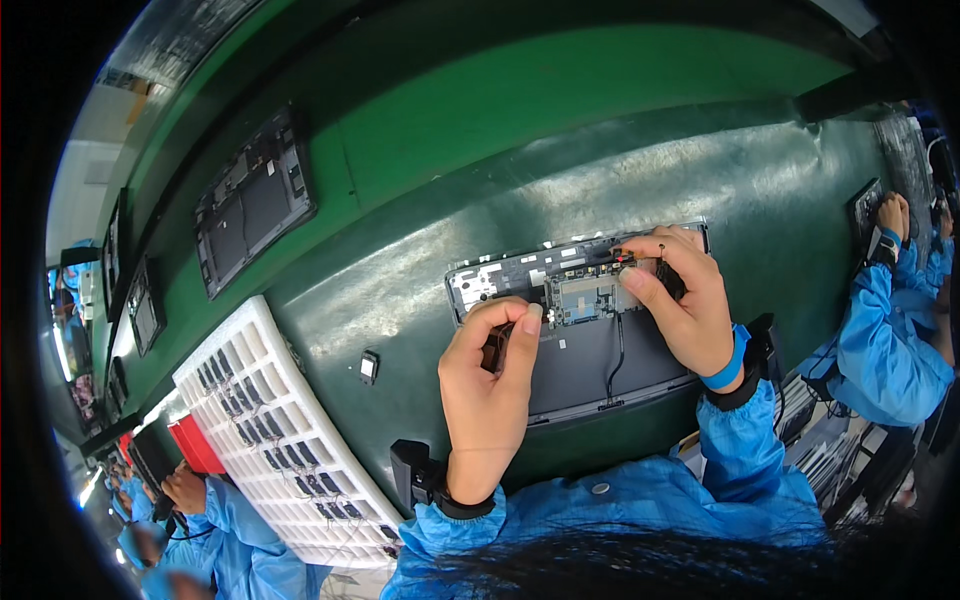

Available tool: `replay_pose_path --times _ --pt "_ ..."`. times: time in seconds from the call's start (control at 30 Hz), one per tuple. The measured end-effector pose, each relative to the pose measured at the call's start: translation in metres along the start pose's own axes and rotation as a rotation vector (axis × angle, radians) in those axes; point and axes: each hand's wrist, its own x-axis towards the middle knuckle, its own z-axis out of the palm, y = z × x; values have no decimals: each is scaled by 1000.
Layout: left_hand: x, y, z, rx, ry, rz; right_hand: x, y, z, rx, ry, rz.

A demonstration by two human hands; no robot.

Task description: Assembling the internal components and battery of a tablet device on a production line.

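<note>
An opened tablet-like device housing (585, 362) lies on the green bench in front of me, its inside facing up. A circuit board (584, 299) sits along its upper middle, and a black cable (617, 362) runs from the board to the near edge. My left hand (488, 390) is closed in a pinch over the housing's left part. Something dark shows inside its curled fingers, too hidden to name. My right hand (692, 312) pinches a small dark part with a red spot (622, 257) at the board's upper right. A blue wrist strap (728, 358) circles my right wrist.
A white foam tray (300, 440) with rows of small black wired parts stands at the left. Near it lie a small black-and-white piece (369, 367) and another housing (258, 205) on the green surface. Co-workers' hands (185, 490) and blue sleeves (885, 345) appear on both sides.
</note>
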Motion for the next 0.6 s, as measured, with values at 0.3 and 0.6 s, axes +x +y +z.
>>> replay_pose_path --times 0.3,0.6 --pt "-1 -4 5 -60 14 15 -2 4 1 14 12 7" --pt "0 -8 7 -63 19 78 -1 4 2 12 20 31"
